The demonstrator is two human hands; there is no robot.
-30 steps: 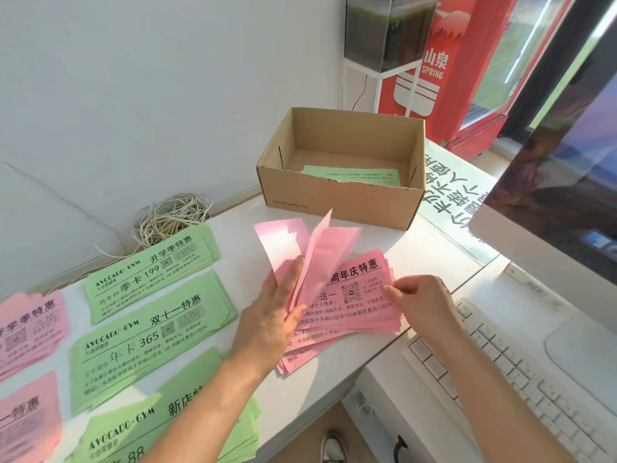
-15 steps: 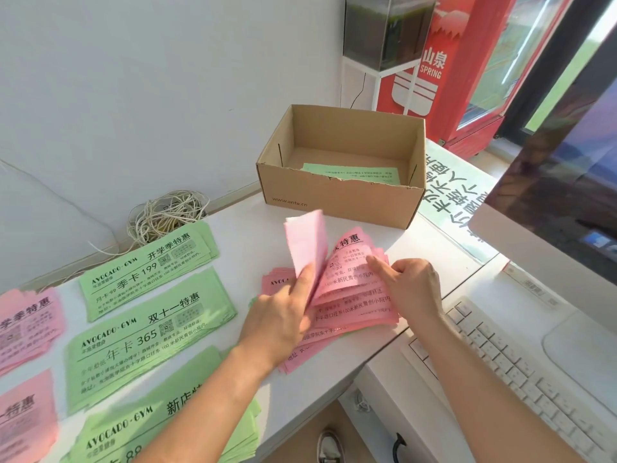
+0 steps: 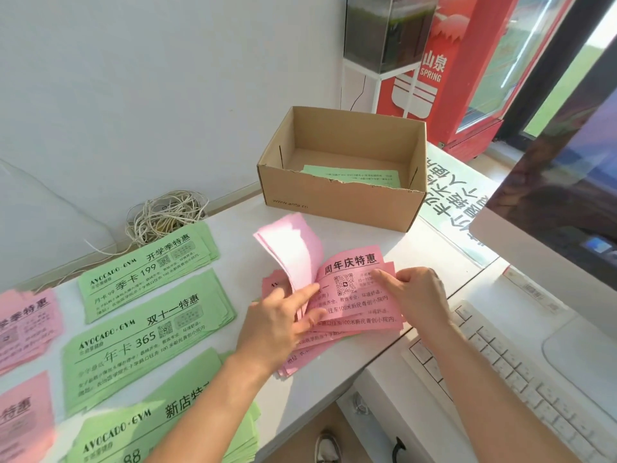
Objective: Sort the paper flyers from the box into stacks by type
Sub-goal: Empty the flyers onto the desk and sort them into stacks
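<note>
Head view | left hand (image 3: 280, 324) pinches lifted sheets of fanned pink paper flyer stack (image 3: 359, 297) between thumb and near-straight fingers | right hand (image 3: 417, 295), fingers curled, pinches top flyer's right edge | stack lies on white table (image 3: 243, 228), near open brown cardboard box (image 3: 337, 203)

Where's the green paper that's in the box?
In the head view, the green flyer lies on the bottom of the cardboard box, toward its right wall, behind the pink flyers at mid-desk.
</note>
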